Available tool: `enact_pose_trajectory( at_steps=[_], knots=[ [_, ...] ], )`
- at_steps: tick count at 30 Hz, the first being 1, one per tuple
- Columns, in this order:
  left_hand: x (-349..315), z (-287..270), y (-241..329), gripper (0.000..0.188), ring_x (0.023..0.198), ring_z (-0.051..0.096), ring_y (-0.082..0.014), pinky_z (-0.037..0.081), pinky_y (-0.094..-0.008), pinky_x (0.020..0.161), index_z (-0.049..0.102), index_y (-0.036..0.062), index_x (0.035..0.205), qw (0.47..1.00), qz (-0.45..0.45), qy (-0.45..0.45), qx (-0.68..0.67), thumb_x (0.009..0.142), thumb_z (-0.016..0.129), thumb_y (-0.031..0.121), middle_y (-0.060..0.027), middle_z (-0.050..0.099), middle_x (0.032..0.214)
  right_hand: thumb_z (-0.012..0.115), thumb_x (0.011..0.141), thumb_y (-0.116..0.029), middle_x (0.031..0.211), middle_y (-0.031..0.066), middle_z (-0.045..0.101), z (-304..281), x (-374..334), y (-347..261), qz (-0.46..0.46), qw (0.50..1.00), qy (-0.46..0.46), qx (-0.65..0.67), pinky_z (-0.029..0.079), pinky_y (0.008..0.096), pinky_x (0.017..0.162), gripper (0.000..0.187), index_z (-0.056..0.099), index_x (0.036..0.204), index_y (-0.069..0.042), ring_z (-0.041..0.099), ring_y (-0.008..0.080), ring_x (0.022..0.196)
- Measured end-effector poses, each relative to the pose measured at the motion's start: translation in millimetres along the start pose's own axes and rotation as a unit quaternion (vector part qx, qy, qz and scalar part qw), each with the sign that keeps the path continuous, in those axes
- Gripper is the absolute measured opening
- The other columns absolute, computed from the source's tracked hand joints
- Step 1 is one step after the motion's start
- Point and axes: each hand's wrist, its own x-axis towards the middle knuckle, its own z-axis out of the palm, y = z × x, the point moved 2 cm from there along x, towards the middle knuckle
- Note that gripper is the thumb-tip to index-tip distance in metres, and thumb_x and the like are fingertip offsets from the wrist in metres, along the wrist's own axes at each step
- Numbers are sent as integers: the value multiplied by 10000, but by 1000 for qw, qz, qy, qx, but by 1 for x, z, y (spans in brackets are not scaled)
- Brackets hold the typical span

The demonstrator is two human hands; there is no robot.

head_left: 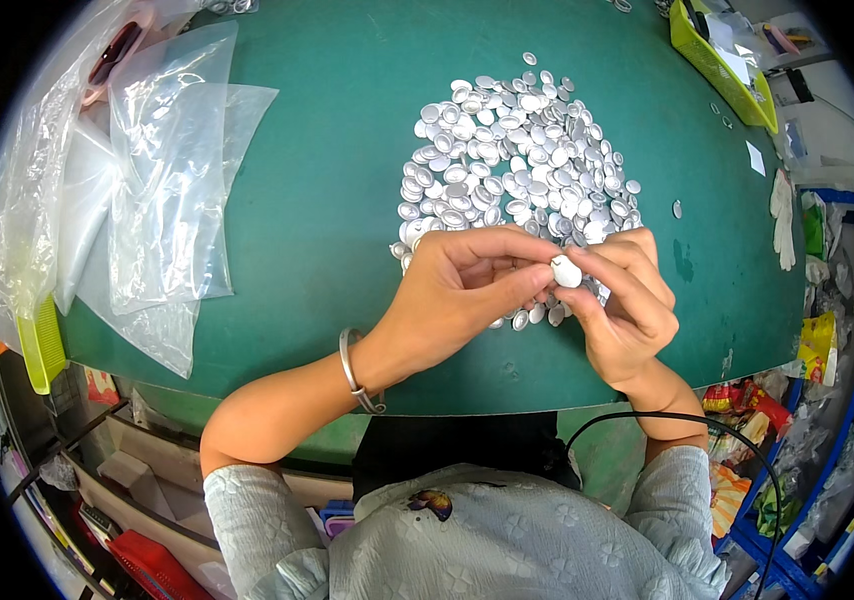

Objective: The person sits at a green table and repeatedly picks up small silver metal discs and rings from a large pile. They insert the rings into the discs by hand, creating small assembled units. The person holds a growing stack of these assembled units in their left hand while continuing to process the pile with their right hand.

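Note:
A small white oval piece (566, 271) sits pinched between the fingertips of both hands, just above the near edge of a pile of silvery oval caps (507, 150). My left hand (452, 295) reaches in from the lower left and wears a metal bangle (355, 372) at the wrist. Its thumb and forefinger touch the piece from the left. My right hand (627, 305) grips the same piece from the right with thumb and fingers curled. Several caps lie hidden under both hands.
The caps lie on a green table (327, 200). Clear plastic bags (162, 170) are stacked at the left, a yellow-green tray (722, 65) stands at the far right, and a white glove (783, 215) hangs at the right edge. A black cable (737, 440) runs by my right forearm.

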Motion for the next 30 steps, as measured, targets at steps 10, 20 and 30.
enact_pose_trajectory(
  at_steps=[10, 20, 30],
  knots=[
    [0, 1, -1, 168, 697, 545, -124, 440, -254, 618, 595, -35, 974, 999, -36, -6, -27, 855, 516, 54, -83, 604, 823, 742, 576, -72, 745, 53, 598, -2, 1, 3, -27, 999, -6, -18, 390, 278, 587, 304, 651, 860, -13, 487, 190, 662],
    [2, 2, 4, 205, 680, 544, -100, 442, -231, 599, 603, -25, 937, 994, -68, -78, 36, 864, 527, 151, -69, 603, 783, 753, 558, -124, 684, 39, 581, -6, 1, 3, -31, 999, -1, -5, 372, 283, 572, 260, 650, 778, -29, 480, 188, 633],
    [2, 2, 1, 243, 685, 542, -99, 446, -229, 599, 603, -21, 949, 994, -52, -94, 32, 878, 525, 197, -63, 602, 787, 753, 560, -124, 669, 34, 582, -6, 1, 3, -30, 1000, -2, -2, 356, 285, 573, 241, 646, 760, -41, 479, 185, 618]
  ],
)
